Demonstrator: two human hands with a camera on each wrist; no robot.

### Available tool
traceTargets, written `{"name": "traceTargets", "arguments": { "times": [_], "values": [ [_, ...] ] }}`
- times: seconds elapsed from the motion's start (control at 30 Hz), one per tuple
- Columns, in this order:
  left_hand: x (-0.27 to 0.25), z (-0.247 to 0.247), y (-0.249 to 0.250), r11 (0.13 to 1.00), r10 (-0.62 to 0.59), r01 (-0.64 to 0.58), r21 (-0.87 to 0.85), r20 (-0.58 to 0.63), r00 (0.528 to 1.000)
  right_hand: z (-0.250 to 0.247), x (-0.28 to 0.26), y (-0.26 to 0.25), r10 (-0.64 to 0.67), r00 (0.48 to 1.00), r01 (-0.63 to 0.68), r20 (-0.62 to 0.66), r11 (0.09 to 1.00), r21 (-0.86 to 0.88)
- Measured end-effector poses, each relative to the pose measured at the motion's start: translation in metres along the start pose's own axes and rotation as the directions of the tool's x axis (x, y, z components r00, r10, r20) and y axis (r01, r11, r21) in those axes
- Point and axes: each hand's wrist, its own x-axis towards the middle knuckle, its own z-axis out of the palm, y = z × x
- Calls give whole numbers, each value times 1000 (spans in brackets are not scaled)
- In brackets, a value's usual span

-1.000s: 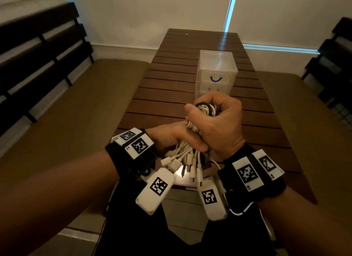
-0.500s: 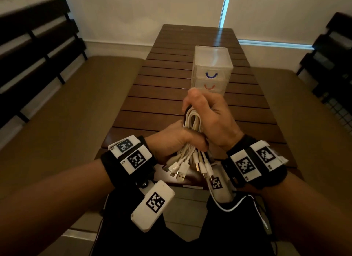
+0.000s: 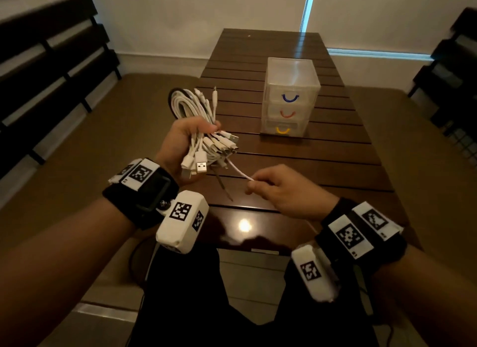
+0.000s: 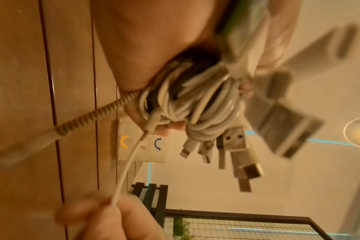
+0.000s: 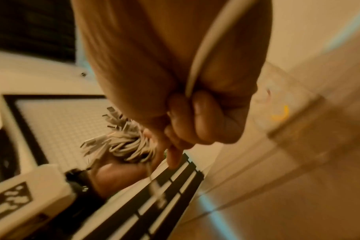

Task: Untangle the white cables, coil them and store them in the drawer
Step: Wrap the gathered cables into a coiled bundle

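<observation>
A dark slatted wooden table [image 3: 284, 166] runs toward a pale wall, flanked by cushioned benches [image 3: 85, 145], with a clear three-drawer organizer [image 3: 290, 99] standing closed on it. Above the table's near end, the left hand [image 3: 180, 142] clenches a bundle of white cables [image 3: 196, 109], plugs splaying below the fist. The right hand [image 3: 278, 191] pinches one strand [image 3: 237, 170] drawn out from the bundle.
</observation>
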Motion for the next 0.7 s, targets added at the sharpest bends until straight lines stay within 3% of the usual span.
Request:
{"name": "traceTargets", "arguments": {
  "times": [0.1, 0.2, 0.33, 0.47, 0.7],
  "values": [
    [-3, -4, 0, 995, -57, 61, 79, -43, 997, -29, 3, 0, -51, 998, 59, 34, 947, -315],
    [-4, -12, -5, 991, -108, 109, 75, -19, 994, -45, 7, -4, -199, 977, 163, -76, 928, -335],
    [-8, -1, -16, 964, -207, 190, 187, 80, 975, -39, 19, -12, -364, 887, 271, -284, 909, -317],
    [-11, 9, -28, 950, -251, 217, 225, 135, 959, -30, 22, -23, -371, 857, 256, -358, 909, -328],
    [-12, 2, -38, 964, -267, 258, 67, 254, 930, -33, 26, -19, -290, 860, 173, -419, 939, -296]
  ]
}}
